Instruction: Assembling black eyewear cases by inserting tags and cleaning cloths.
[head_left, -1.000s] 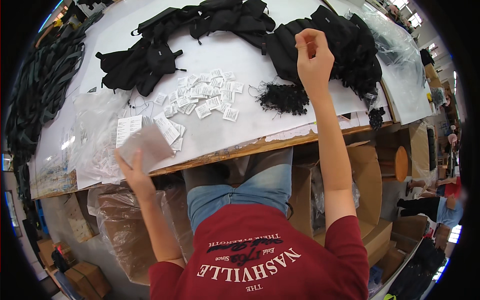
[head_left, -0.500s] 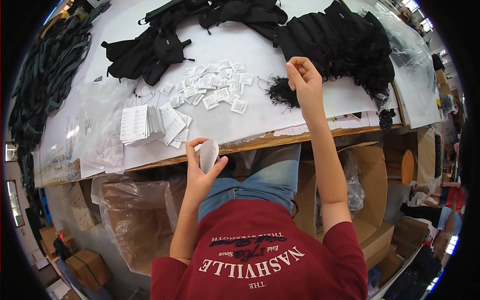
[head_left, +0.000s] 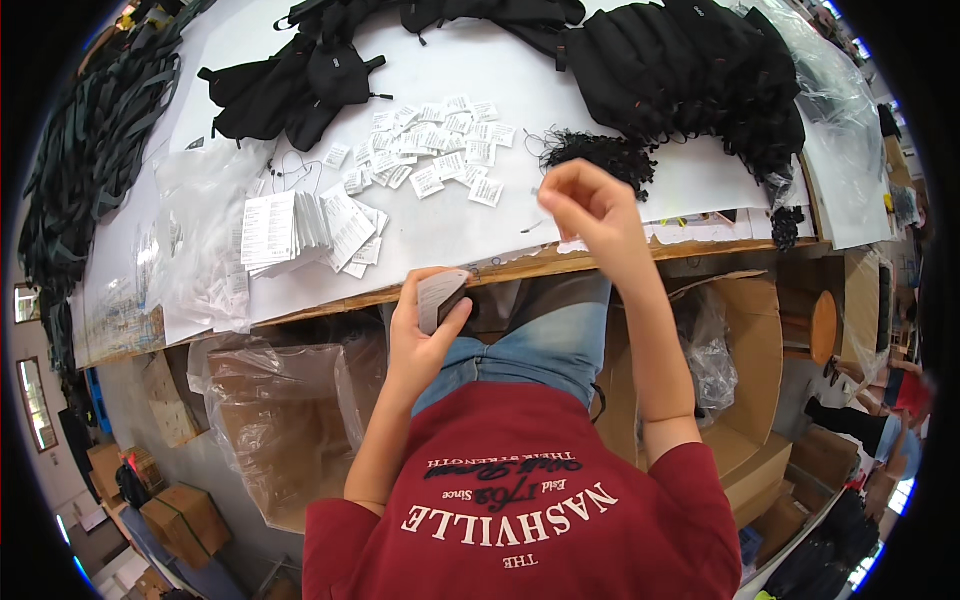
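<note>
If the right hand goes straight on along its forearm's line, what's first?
Probably the black strings piled on the table, just past the right hand. Its height is unclear, so it might pass above.

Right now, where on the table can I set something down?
The white tabletop has two bare patches: one between the card stack and your right hand, below the small packets; another between those packets and the far black bags. Crowded: left, with clear plastic; right, with more bags and black cords.
</note>
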